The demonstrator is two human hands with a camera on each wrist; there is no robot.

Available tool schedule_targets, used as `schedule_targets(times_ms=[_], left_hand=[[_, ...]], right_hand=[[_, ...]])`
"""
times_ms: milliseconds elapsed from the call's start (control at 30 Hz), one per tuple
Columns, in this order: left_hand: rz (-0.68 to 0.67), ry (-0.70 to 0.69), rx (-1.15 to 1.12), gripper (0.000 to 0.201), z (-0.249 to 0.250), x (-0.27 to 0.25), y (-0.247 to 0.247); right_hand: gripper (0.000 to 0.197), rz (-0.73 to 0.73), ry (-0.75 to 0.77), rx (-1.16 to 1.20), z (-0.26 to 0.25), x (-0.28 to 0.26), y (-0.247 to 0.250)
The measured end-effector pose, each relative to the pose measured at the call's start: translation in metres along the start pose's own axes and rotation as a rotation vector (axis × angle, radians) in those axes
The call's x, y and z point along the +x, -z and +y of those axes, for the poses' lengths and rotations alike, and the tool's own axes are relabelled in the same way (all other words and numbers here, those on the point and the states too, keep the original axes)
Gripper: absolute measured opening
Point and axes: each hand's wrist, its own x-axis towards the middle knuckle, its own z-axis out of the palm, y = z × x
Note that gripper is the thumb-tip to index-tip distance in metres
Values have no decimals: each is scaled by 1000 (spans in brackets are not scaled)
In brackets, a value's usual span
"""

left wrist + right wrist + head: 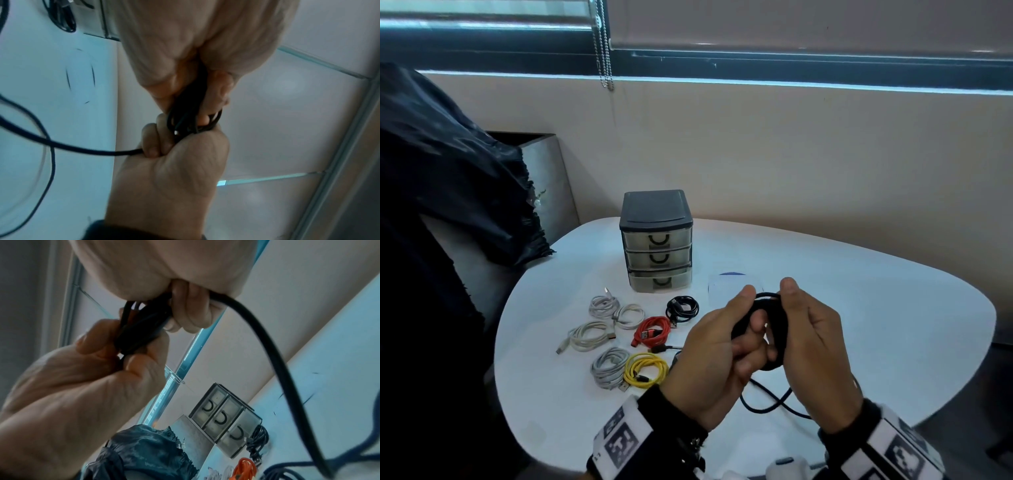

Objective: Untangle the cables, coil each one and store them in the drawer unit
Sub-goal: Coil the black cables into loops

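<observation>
Above the table's front, both hands hold a dark navy cable [779,342] wound into a small coil. My left hand [748,310] grips the coil's left side, its fingers curled through the loops. My right hand [796,308] pinches the coil's right side with the thumb on top. The loose tail [767,401] hangs down and loops on the table. In the left wrist view the coil [193,116] sits between the left hand [174,146] and the right hand [205,91]. The right wrist view shows the coil [141,324] too. The grey drawer unit [656,240] stands behind, all three drawers shut.
Several coiled cables lie left of the hands on the white table [859,308]: white ones [604,305], a red one [652,330], a black one [682,307], a grey one [608,366] and a yellow one [645,370]. Dark fabric [448,188] drapes over a chair at left.
</observation>
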Motion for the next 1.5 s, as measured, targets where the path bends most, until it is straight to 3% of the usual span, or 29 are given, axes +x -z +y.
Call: schedule_targets(times_ms=[100, 167, 233, 467, 633, 733, 867, 967, 1067, 1167, 1267, 1333, 1500], left_hand=[[88, -50, -141, 40, 9, 5, 7], [132, -120, -241, 39, 23, 9, 17], [133, -177, -316, 38, 41, 12, 30], [181, -322, -290, 44, 51, 21, 54], [319, -437, -59, 39, 43, 35, 64], [405, -506, 396, 38, 41, 41, 66], [327, -536, 1139, 32, 37, 40, 65], [171, -559, 1443, 33, 37, 42, 69], [137, -616, 1671, 40, 47, 47, 68], [257, -805, 1745, 31, 61, 56, 65], [357, -878, 1757, 27, 76, 57, 63], [388, -919, 1755, 23, 83, 54, 62], [446, -899, 1744, 20, 93, 46, 65]], right_hand=[[36, 11, 64, -128, 12, 9, 3], [18, 36, 32, -181, 22, 14, 13], [17, 6, -15, -260, 32, 13, 26], [19, -451, -63, -628, 39, -16, 29], [15, -610, 18, -745, 18, -16, 26], [10, -659, 54, -758, 7, -12, 22], [20, -500, 187, -694, -6, 15, 21], [17, -361, 252, -713, -16, 47, 25], [16, -312, 294, -812, -22, 71, 34], [17, -264, 361, -1034, -26, 94, 48], [23, -145, 394, -1407, -31, 119, 66], [26, -20, 337, -1524, -39, 134, 81], [24, 206, 87, -1336, -67, 158, 116]])
